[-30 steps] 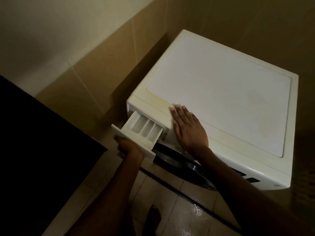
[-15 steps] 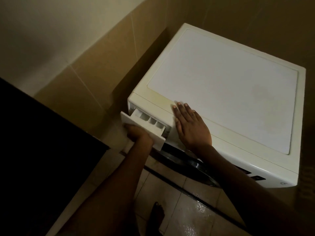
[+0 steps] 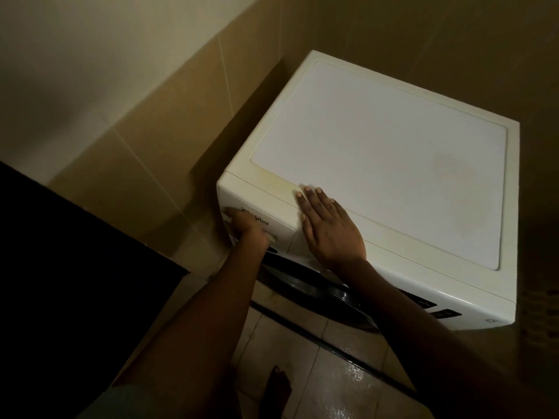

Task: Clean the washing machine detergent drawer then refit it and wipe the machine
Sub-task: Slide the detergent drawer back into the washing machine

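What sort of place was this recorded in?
Probably a home laundry corner or bathroom. A white front-loading washing machine stands pushed into a corner between tiled walls, and the tiled floor in front of it looks glossy, perhaps wet.

Glossy tiled floor (image 3: 341, 385); washing machine (image 3: 378, 164), bare foot (image 3: 276, 391) standing on it.

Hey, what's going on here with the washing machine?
A person is at a white washing machine. Their left hand is on the front of the detergent drawer, which sits flush in the machine, so it looks refitted. Their right hand lies flat on the machine's top near the front edge.
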